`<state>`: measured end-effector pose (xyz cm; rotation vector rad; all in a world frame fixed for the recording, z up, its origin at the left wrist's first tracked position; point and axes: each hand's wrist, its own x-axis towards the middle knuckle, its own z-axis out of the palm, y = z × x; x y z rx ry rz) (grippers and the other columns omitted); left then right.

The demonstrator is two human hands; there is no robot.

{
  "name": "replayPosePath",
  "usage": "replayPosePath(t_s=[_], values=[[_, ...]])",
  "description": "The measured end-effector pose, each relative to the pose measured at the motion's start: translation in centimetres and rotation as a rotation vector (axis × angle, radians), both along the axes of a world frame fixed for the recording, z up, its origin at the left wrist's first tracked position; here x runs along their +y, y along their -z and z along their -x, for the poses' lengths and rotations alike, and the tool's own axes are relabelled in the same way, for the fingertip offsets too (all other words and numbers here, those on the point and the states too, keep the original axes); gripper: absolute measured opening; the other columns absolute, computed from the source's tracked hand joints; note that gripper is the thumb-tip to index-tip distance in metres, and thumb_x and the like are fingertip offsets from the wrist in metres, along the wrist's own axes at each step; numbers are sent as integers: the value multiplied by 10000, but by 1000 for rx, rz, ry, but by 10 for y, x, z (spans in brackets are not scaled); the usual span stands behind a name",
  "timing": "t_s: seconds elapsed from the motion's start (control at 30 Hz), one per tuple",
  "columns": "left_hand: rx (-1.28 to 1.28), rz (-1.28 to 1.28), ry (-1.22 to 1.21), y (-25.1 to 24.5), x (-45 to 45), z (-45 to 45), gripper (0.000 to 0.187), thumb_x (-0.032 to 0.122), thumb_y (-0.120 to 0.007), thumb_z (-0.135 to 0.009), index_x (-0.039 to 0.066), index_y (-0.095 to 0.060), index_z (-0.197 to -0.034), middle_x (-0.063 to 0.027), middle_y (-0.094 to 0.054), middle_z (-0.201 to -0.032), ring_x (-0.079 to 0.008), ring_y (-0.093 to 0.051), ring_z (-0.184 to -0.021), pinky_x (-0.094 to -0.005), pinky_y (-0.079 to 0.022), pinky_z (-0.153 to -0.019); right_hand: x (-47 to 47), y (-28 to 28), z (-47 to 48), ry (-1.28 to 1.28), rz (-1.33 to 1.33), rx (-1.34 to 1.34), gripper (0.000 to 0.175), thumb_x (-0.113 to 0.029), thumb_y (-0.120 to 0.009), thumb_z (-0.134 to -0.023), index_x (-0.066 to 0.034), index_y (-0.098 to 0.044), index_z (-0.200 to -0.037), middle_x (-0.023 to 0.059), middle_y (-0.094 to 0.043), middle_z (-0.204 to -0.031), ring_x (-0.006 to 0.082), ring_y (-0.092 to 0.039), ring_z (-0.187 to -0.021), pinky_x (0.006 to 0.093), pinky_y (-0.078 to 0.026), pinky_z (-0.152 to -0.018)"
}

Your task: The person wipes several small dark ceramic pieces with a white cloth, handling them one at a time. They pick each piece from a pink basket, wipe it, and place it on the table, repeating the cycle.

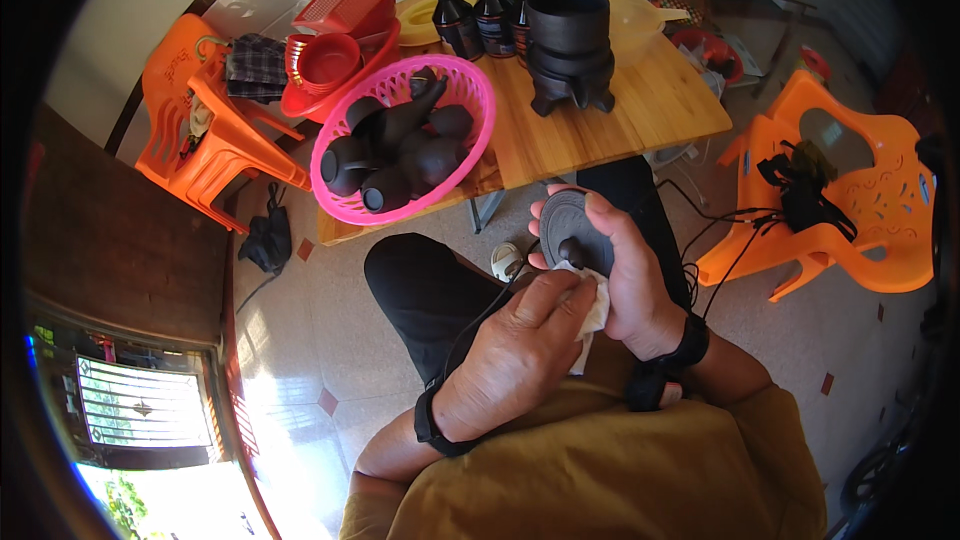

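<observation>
My right hand (pixel 637 277) grips a dark clay lid (pixel 559 221), round with a raised pattern and a small knob. Its thumb rests on the lid's edge, and fingertips show beyond the far side. In my left hand (pixel 517 345) is a folded white tissue or cloth (pixel 598 307), pressed against the lid near the knob. Both hands are above my lap, in front of the wooden table (pixel 637 116). On that table, a pink plastic basket (pixel 480 142) holds several dark clay vessels (pixel 416 150). A dark footed pottery stove with a pot on it (pixel 570 52) stands to the right.
Pump bottles (pixel 457 22) stand behind the basket, beside a yellowish strainer-like utensil (pixel 637 19). Red plastic bowls and baskets (pixel 330 64) are stacked at the left. Orange plastic chairs (pixel 217 135) flank the table; cables (pixel 720 217) hang from the right chair (pixel 877 187).
</observation>
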<state>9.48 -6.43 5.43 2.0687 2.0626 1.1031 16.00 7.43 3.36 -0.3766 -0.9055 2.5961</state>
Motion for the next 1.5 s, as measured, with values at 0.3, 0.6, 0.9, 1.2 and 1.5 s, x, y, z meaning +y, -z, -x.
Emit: replayPosePath(t_s=[0.3,0.6,0.9,1.2,1.5], values=[[-149,-95,-204,-4,-5,-1,358,-34,-690,-680,23,-601,-1023,-149,-584,-1014,-338,-604,-883,-385,-517,-757,-4,14,-6,-234,-569,9,634,-533,-396,-1006,0,-426,-1349,82,-523,-1176,133,-488,-1085,264,-379,-975],[-361,-159,-365,13,-10,18,208,-55,-647,-753,26,-580,-932,-113,-589,-919,-243,-583,-819,-312,-469,-740,1,6,-15,-407,-648,6,853,-691,-421,-910,21,-408,-1380,116,-524,-1277,166,-490,-1183,297,-364,-1021],[-555,-251,-307,16,-10,17,185,-80,-614,-821,21,-568,-967,-44,-564,-943,-125,-541,-846,-259,-446,-748,-1,9,-11,-244,-693,-11,683,-559,-393,-987,11,-427,-1362,94,-525,-1252,153,-478,-1176,286,-349,-1024],[152,-55,-98,9,0,-7,404,16,-736,-626,51,-626,-1013,-110,-554,-1047,-257,-636,-802,-332,-544,-649,-2,13,-4,-228,-56,32,559,-495,-479,-985,-22,-475,-1283,107,-578,-1177,167,-564,-1061,321,-471,-923],[226,-79,-93,15,-5,2,380,63,-740,-632,88,-670,-1004,-85,-554,-1029,-233,-641,-806,-323,-547,-640,6,6,-7,-189,79,173,592,-468,-479,-951,-19,-444,-1336,212,-538,-1301,349,-542,-1198,495,-462,-990]])
